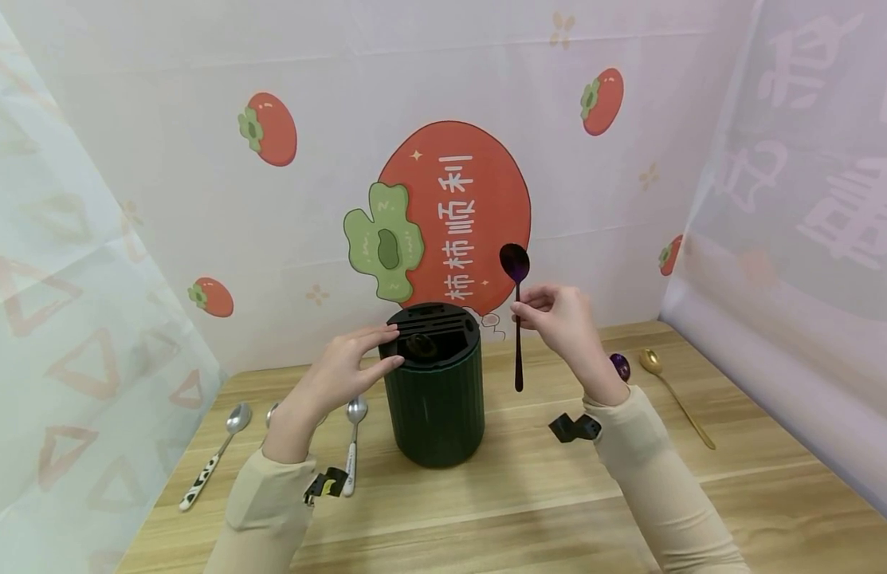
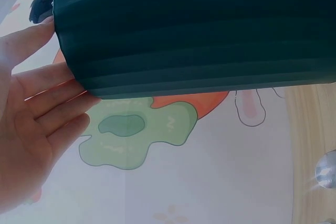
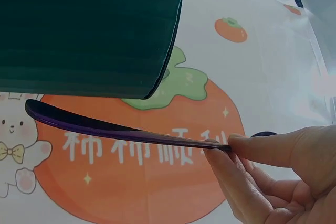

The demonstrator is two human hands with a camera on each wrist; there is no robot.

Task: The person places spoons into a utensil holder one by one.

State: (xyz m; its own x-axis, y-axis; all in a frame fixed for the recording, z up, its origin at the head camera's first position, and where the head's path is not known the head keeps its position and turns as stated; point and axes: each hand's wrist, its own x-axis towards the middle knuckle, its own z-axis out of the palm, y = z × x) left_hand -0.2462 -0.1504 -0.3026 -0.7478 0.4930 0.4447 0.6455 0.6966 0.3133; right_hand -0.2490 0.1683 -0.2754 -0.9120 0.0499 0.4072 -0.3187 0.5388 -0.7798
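A dark green ribbed utensil holder (image 1: 437, 414) with a black slotted top stands upright on the table. My left hand (image 1: 343, 368) touches its rim at the left, thumb and fingers extended and spread. A dark spoon bowl (image 2: 43, 4) shows at the holder's opening in the left wrist view. To the right of the holder, my right hand (image 1: 561, 315) pinches a dark purple spoon (image 1: 518, 335) by the handle between thumb and fingers. That spoon is held upright in the air, bowl up and handle end down, apart from the holder.
At the left lie a spoon with a spotted handle (image 1: 212, 470), a white-handled spoon (image 1: 353, 446) and another partly behind my left wrist. On the right are a gold spoon (image 1: 676, 395) and a purple spoon bowl (image 1: 620, 367), partly hidden by my arm. A printed cloth (image 1: 328, 159) hangs behind.
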